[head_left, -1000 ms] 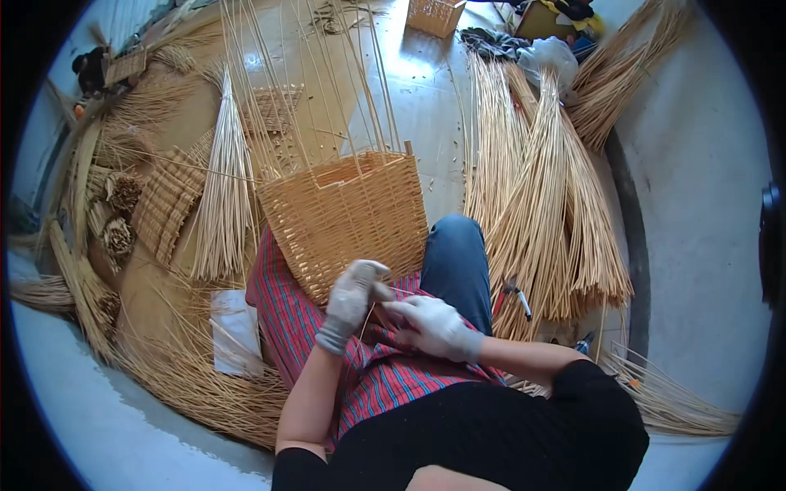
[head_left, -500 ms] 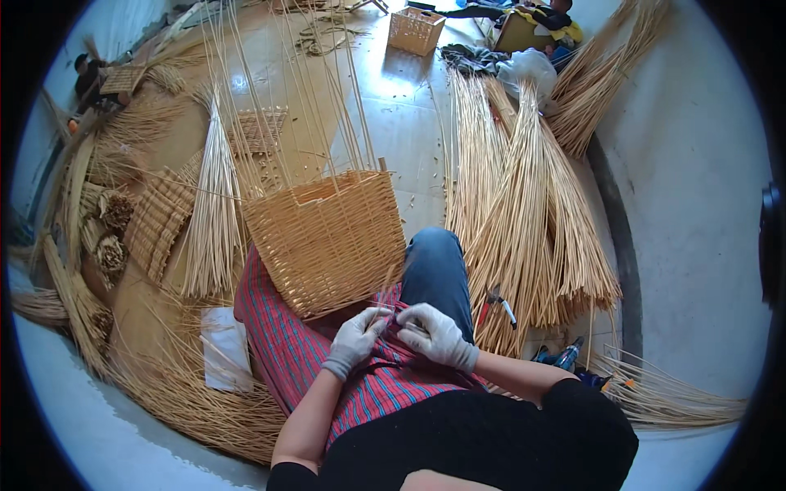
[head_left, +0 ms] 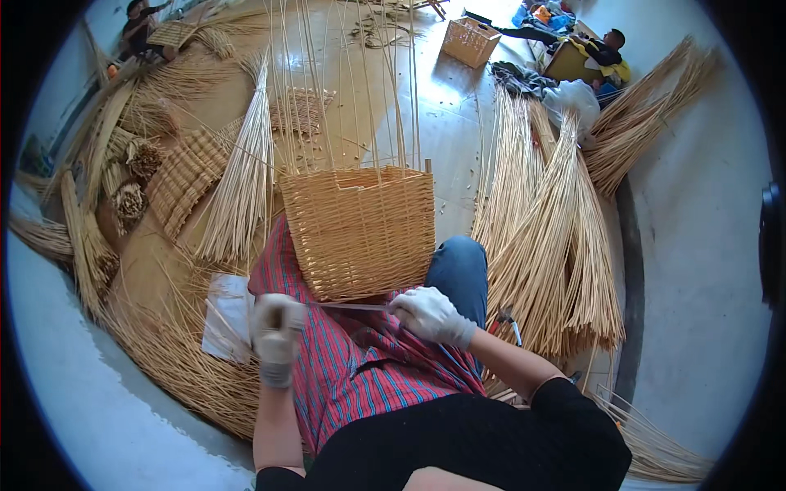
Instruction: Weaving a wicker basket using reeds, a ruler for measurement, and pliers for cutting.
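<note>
An unfinished wicker basket leans on my lap, its long uncut stakes standing up from the rim. Under its bottom edge a thin, pale strip is pulled straight between my gloved hands; its exact material is unclear. My right hand is closed on one end, beside my right knee. Out to the left, my left hand looks closed around the other end, though motion smears its fingers. A striped red apron covers my lap beneath both hands.
Bundles of long canes lean to the right, with red-handled pliers beside them. Woven panels, a white sheet and loose canes lie to the left. Other people sit at the far left and far right.
My hands were together below the basket; my left hand has swung left, drawing the strip out straight. The basket now sits more upright, and the whole view has shifted.
</note>
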`<state>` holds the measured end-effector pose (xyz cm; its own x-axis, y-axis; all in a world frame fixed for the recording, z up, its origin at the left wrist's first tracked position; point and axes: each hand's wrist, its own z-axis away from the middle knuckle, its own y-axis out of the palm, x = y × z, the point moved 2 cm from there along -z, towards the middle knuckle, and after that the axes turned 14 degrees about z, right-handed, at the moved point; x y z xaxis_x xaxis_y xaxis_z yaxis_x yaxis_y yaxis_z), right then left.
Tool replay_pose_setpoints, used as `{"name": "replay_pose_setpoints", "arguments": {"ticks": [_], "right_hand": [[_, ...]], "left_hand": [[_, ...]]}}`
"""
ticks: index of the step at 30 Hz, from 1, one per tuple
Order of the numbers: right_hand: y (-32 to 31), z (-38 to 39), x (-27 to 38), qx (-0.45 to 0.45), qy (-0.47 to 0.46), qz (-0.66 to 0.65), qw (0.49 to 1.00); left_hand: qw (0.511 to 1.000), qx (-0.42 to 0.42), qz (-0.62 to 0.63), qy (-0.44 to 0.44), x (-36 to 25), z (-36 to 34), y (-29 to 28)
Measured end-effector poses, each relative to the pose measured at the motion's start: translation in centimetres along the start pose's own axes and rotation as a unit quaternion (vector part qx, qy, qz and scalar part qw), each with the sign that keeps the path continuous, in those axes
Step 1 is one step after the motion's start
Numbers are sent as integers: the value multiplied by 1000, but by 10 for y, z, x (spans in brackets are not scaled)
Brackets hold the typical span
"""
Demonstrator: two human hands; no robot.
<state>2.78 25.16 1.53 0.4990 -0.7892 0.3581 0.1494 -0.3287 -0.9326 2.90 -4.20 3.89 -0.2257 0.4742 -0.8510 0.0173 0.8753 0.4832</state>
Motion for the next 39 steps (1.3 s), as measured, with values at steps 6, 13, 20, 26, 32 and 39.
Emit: {"name": "replay_pose_setpoints", "arguments": {"ticks": [6,13,20,26,32,39], "right_hand": [[39,-49,-5,102,28,-57,993],[76,-88,0,39,168,-261,950],[83,-105,4,25,224,-210,951],[93,-94,14,45,259,-208,942],[111,-82,14,65,271,-194,941],[155,-67,-8,81,265,-210,938]], "left_hand": [[926,-328,-150,108,36,5,-158],[786,-392,-466,-105,75,42,-246],[902,-137,-401,80,52,-81,-132],[920,32,-373,117,78,-199,-32],[903,60,-413,103,124,-252,-46],[865,64,-498,-14,135,-306,-44]]}}
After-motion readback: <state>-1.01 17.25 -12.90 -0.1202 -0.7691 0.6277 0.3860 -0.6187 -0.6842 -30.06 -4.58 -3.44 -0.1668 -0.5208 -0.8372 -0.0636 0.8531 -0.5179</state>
